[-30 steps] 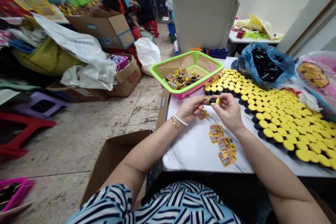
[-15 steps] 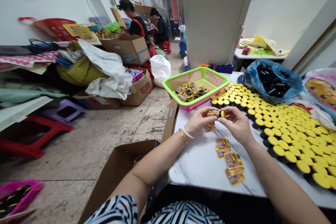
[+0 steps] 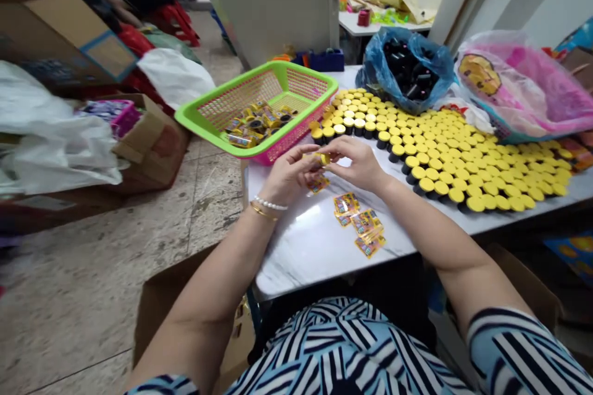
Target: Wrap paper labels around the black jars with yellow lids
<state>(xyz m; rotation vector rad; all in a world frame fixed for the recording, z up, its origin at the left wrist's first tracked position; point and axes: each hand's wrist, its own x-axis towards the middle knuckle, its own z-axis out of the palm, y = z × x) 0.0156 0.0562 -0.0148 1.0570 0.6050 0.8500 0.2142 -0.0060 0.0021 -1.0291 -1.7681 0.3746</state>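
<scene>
Over the white table, my left hand (image 3: 290, 176) has its fingers closed around a small yellow-capped bottle (image 3: 323, 159), most of it hidden by the fingers. My right hand (image 3: 354, 163) pinches the same bottle at its capped end. Just under my hands lies a printed label (image 3: 319, 185). Closer to my body is a loose spread of yellow and orange labels (image 3: 368, 223). Rows of black bottles with yellow caps (image 3: 433, 157) stand packed together to the right. A green and pink basket (image 3: 210, 136) behind my left hand contains several bottles wrapped in labels.
A blue plastic bag (image 3: 373, 71) of black pieces sits at the table's back, beside a pink basket (image 3: 532, 80) covered in clear plastic. Below the table's left edge is an open cardboard box (image 3: 162, 302). More boxes and white sacks (image 3: 178, 77) stand on the floor.
My view has swung right and down, so scene contents sit further left. Both hands still hold the bottle, which is now more covered by my fingers.
</scene>
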